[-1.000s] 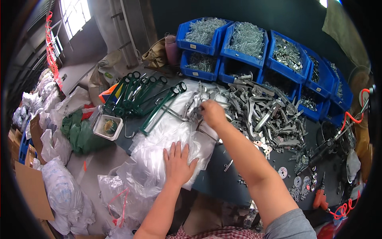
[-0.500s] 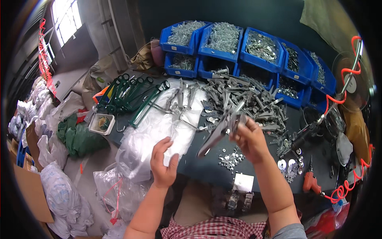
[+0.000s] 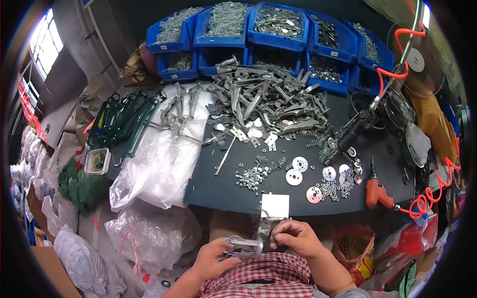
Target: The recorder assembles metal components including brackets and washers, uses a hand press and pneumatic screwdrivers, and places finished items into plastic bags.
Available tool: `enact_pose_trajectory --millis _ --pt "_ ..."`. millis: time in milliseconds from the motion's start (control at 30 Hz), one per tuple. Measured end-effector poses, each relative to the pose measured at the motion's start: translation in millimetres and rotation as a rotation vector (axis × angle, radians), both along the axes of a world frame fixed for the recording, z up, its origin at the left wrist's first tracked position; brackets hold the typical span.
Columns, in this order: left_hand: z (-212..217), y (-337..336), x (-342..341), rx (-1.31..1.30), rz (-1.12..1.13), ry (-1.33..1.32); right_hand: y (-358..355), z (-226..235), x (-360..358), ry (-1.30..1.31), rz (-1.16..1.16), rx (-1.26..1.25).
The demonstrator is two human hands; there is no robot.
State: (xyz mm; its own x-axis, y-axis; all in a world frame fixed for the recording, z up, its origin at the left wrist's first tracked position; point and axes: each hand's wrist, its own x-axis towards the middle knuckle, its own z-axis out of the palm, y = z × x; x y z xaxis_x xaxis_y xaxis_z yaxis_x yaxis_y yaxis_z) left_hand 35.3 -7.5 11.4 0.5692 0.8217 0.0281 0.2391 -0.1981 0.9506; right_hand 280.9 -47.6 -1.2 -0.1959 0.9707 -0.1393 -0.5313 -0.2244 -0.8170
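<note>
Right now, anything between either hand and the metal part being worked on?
Nothing visible. The left hand grips the grey metal part directly, and the right hand touches its other end. Both hold it close to the body, below the edge of the dark table, apart from the loose hardware there.

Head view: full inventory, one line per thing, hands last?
bins: several, blue, stacked along table's far edge, holding metal parts
metal pile: one, grey, table centre-back
green tools: a bunch, table's left
plastic bags: clear, over table's left edge
discs: several, silver, table front
nuts: small heap, table front
hose: coiled, orange, right
power tool: one, orange, front right
metal part: one, grey, in both hands
left hand: gripping the part
right hand: pinching the part
</note>
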Motion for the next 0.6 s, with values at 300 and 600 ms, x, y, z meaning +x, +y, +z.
enact_pose_trajectory --millis 300,600 --pt "-25.6 -9.7 -37.3 0.307 0.132 0.286 49.8 -1.0 38.7 -0.864 -0.391 0.237" --pt "-23.0 -22.2 -20.9 -0.496 0.257 -0.194 108.8 -18.4 85.7 -1.513 -0.482 0.537"
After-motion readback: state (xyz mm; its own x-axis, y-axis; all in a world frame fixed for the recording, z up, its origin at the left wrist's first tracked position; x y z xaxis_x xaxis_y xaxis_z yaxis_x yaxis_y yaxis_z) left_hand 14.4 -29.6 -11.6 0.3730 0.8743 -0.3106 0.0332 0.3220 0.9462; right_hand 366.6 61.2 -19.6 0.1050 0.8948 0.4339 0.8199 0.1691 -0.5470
